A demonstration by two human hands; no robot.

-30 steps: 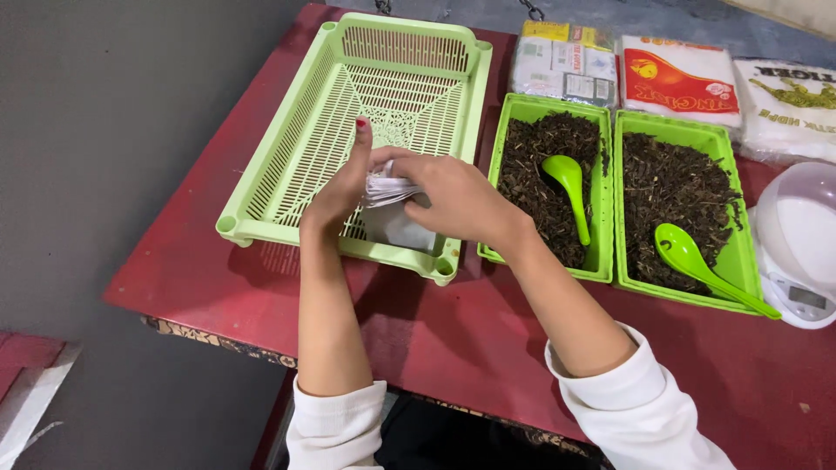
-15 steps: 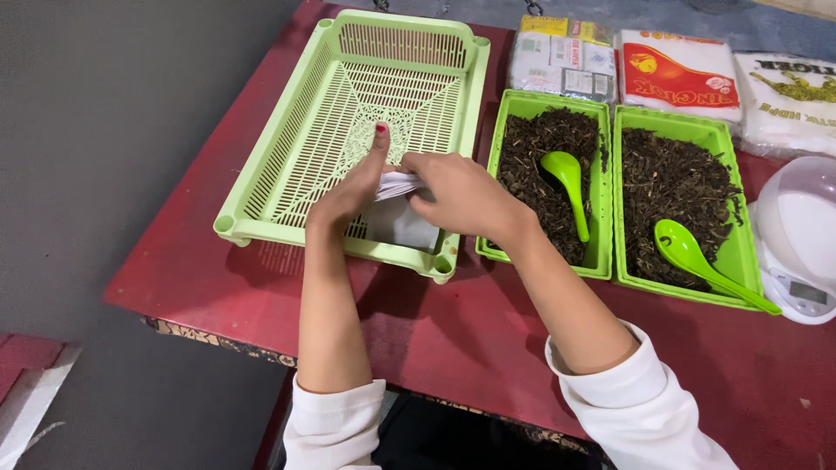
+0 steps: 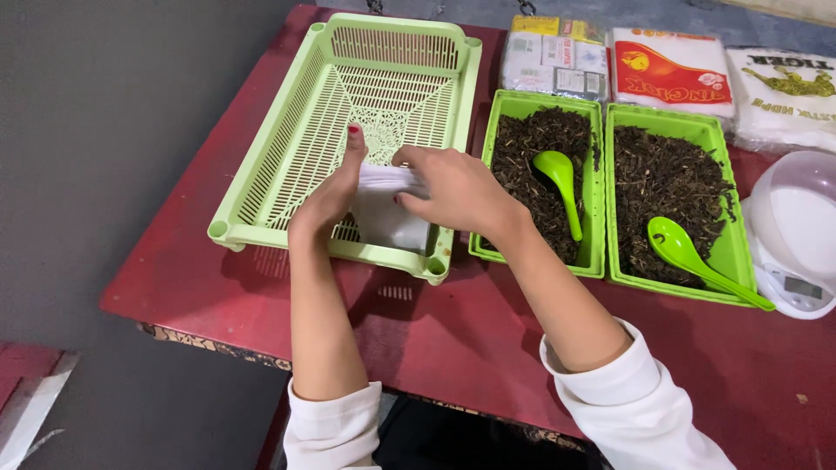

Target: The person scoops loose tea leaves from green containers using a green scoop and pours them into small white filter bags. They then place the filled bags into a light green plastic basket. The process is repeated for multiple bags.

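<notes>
- Both hands work at the near end of the light green slatted basket (image 3: pixel 287 165), which sits on the dark red worktop (image 3: pixel 453 339).
- Left hand (image 3: pixel 329 198): fingers straight, pressed flat against the left side of a small white pouch (image 3: pixel 389 211); one fingertip points up past the pouch top.
- Right hand (image 3: pixel 453 187): curled over the pouch's top edge, fingers pinching the gathered paper there.
- Pouch stands inside the basket, against its near wall, close to the near right corner. Contents can't be seen.
- Progress, as a judgement: this looks like the first pouch in; the rest of the basket floor shows bare mesh, so most of the work seems left.
- Right of the basket: two bright green trays side by side, both holding dark loose dried leaves.
- Nearer tray (image 3: pixel 489 174) has a green scoop (image 3: pixel 559 183) lying in the leaves.
- Farther tray (image 3: pixel 733 252) has a second green scoop (image 3: pixel 697 259), handle running over its near right corner.
- Beyond the trays, right of the basket's far end: sealed packets (image 3: pixel 670 74).
- Far right of the trays: white kitchen scale w/ a pale bowl (image 3: pixel 797 226) on it.
</notes>
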